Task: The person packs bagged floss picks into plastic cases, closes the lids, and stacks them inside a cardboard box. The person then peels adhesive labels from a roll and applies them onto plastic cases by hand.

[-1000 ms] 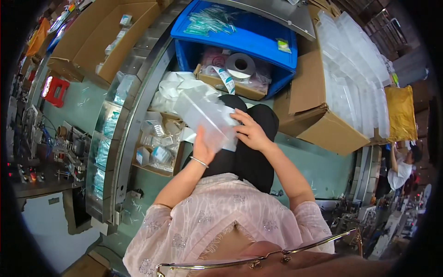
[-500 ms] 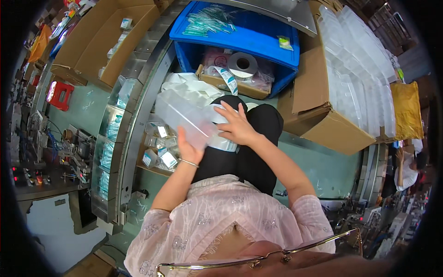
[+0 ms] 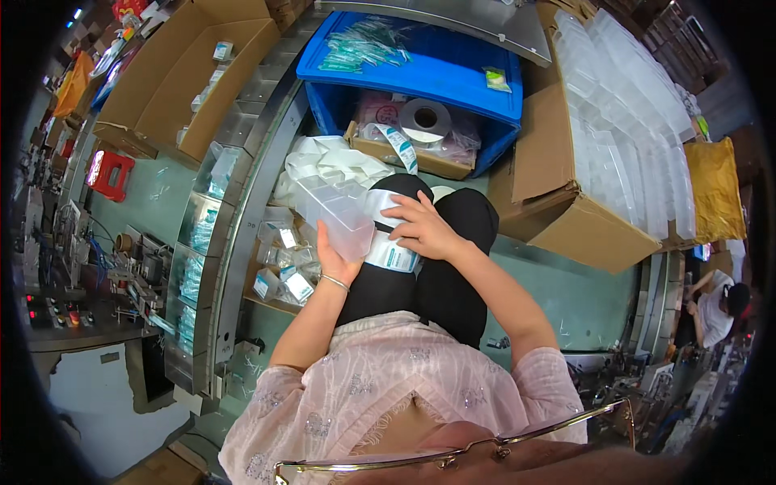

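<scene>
A translucent plastic box (image 3: 333, 212) tilts over my left thigh. My left hand (image 3: 338, 263) grips its near end, thumb up along the side. A strip of white labels with blue print (image 3: 394, 254) lies across my left thigh. My right hand (image 3: 434, 229) rests on that strip with its fingers spread, close to the box's right end. What lies under those fingertips is hidden. From a label roll (image 3: 425, 119) a loose end of labels hangs forward.
A blue bin (image 3: 416, 77) bearing green-tipped packets stands ahead. At right, a carton (image 3: 598, 218) holds stacked translucent boxes. Left of my legs, a carton holds small labelled boxes (image 3: 297, 284) beside crumpled white paper (image 3: 331, 166). A metal rail (image 3: 246, 218) runs along the left.
My left hand has turned the plastic box, so its inside now shows more. My right hand has shifted slightly right and down, uncovering more of the label strip.
</scene>
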Available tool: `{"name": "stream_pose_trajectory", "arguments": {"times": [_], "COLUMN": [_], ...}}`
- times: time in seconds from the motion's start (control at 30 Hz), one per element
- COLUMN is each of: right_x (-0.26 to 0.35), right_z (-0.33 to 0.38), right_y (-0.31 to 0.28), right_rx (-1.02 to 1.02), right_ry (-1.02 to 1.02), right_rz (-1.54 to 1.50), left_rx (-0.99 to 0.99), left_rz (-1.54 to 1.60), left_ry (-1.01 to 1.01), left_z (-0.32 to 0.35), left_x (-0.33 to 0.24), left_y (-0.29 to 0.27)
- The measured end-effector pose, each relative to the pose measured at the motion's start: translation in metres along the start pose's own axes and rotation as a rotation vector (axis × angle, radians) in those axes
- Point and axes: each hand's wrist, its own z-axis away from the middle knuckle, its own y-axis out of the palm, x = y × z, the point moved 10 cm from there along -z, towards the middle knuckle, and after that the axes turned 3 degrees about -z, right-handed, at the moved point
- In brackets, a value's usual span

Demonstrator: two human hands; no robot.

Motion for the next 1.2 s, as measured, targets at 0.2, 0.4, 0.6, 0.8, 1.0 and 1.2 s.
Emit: {"name": "stream_pose_trajectory", "arguments": {"times": [0.2, 0.4, 0.6, 0.8, 1.0, 1.2], "right_x": [0.022, 0.026, 0.033, 0.044, 0.053, 0.054], "right_z": [0.075, 0.152, 0.107, 0.064, 0.056, 0.056], "right_y": [-0.031, -0.047, -0.059, -0.065, -0.06, -0.06], "right_rx": [-0.396, -0.865, -1.154, -1.03, -1.009, -1.001], "right_ry": [-0.014, 0.147, 0.249, 0.195, 0.21, 0.199], "right_rz": [-0.164, -0.565, -0.772, -0.292, -0.109, -0.05], "left_rx": [-0.028, 0.108, 0.13, 0.04, 0.057, 0.122], "left_rz": [-0.025, -0.276, -0.83, -0.861, -0.906, -0.885], "left_ry": [0.021, -0.013, 0.273, 0.111, 0.135, 0.152], "left_z": [0.002, 0.008, 0.016, 0.013, 0.012, 0.018], "left_x": [-0.004, -0.012, -0.007, 0.015, 0.019, 0.018], "left_y": [-0.003, 0.026, 0.077, 0.075, 0.074, 0.084]}}
